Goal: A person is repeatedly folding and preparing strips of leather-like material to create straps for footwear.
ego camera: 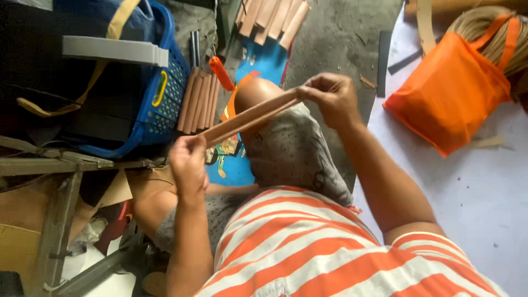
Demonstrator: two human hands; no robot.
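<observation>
From my feed, nearest first: striped orange-and-white shirt fills the bottom edge, both forearms reach up from it. Left hand (188, 160) is closed, fingers pinched on the lower end of a long brown strip (250, 116). Right hand (329, 96) is closed too, fingertips pinching the upper end. The strip runs diagonally between them, held in the air just above the raised knee (258, 91), apart from the floor.

Beyond that: a bundle of similar strips (198, 100) lies beside the blue basket (157, 104), an orange-handled tool (221, 73) just right of it. More strips (272, 19) lie at the top edge. Orange bag (451, 93) sits well to the right on a white sheet (467, 187).

Risks, my read: both grips are at the extreme ends, fingertip only, so a slip at either end drops the strip onto the leg. If it's bent hard between the hands, a thin piece like this could crack or splinter.

Unclear: can't tell whether it's one strip or two stacked. Right fingertips hide the upper end. Basket contents are dark and unreadable. The pale coiled material behind the bag is cut off by the frame.
</observation>
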